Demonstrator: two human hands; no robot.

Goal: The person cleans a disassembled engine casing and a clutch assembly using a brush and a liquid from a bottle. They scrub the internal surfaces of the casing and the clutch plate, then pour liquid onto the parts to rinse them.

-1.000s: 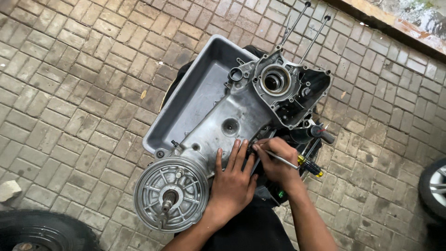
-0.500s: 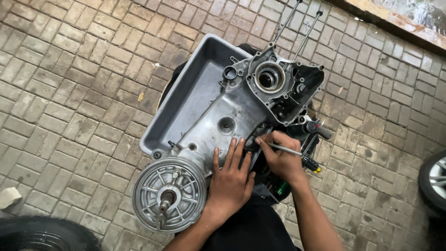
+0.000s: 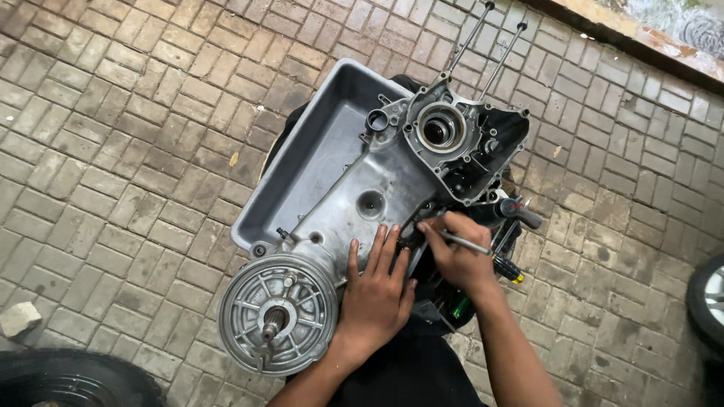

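Engine case (image 3: 377, 203): large cast-metal housing, dull grey with oily dark patches, lying across a grey plastic tray (image 3: 317, 143) on a brick-paved floor (image 3: 113, 151). Judged heavy, rigid and slick with oil film; best gripped at the thick cast edges or lifted from beneath with both hands, never by the two thin studs (image 3: 483, 45) projecting from the upper end. Upper end: round bore with bright ring, surrounded by ribbed black recesses. Lower end: round finned drum (image 3: 277, 313) with central shaft stub, overhanging the tray edge; judged solid and a firm hold point at the rim. Left hand (image 3: 377, 290): laid flat, fingers spread, pressing on the case beside the drum, holding nothing. Right hand (image 3: 456, 252): closed in a narrow pinch around a thin metal screwdriver (image 3: 471, 244), tip set against the case edge just beside the left fingertips. More tools (image 3: 509, 267) with dark and yellow handles lying directly under the right hand. Dark tyre (image 3: 68, 380) at lower left, well apart; small stone (image 3: 19, 318) near it.
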